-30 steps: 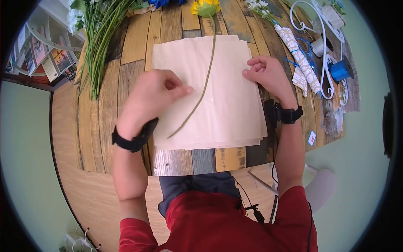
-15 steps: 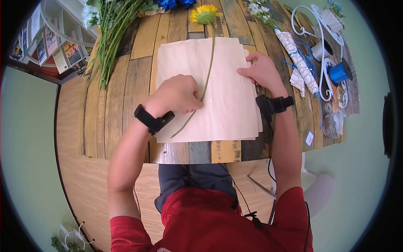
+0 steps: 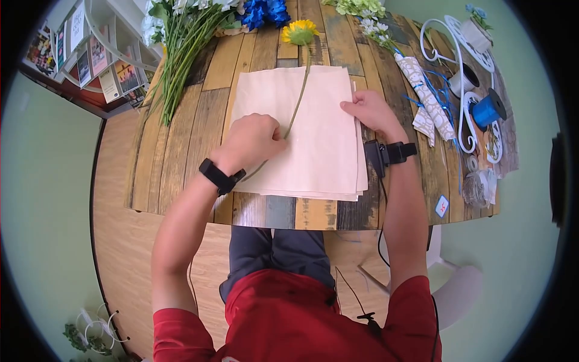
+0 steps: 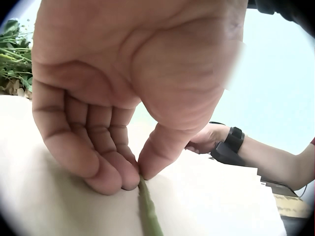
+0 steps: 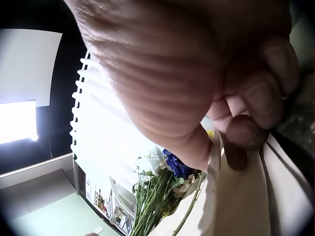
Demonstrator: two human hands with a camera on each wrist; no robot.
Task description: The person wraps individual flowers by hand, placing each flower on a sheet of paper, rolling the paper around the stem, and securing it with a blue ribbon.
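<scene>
A single sunflower (image 3: pixel 300 33) lies lengthwise over a stack of cream paper sheets (image 3: pixel 325 151), its yellow head past the far edge. My left hand (image 3: pixel 252 137) pinches the lower part of its stem between thumb and fingertips, close over the paper. The left wrist view shows the green stem (image 4: pixel 150 211) coming out from under those fingertips. At the stack's right edge, my right hand (image 3: pixel 373 113) grips paper, thumb on top and fingers beneath. In the right wrist view the paper edge (image 5: pixel 236 206) is lifted and bent between them.
Long-stemmed flowers (image 3: pixel 187 66) lie at the back left, beside blue blooms (image 3: pixel 265 12). On the right are a patterned wrapped bundle (image 3: pixel 425 90), a blue ribbon spool (image 3: pixel 488 110) and a white scrolled metal stand (image 3: pixel 461 78). A small card (image 3: pixel 442 206) lies near the front right.
My left hand has come over the paper from the left and taken hold of the sunflower's stem. The right hand stays at the paper's right edge, its thumb now on the top sheet.
</scene>
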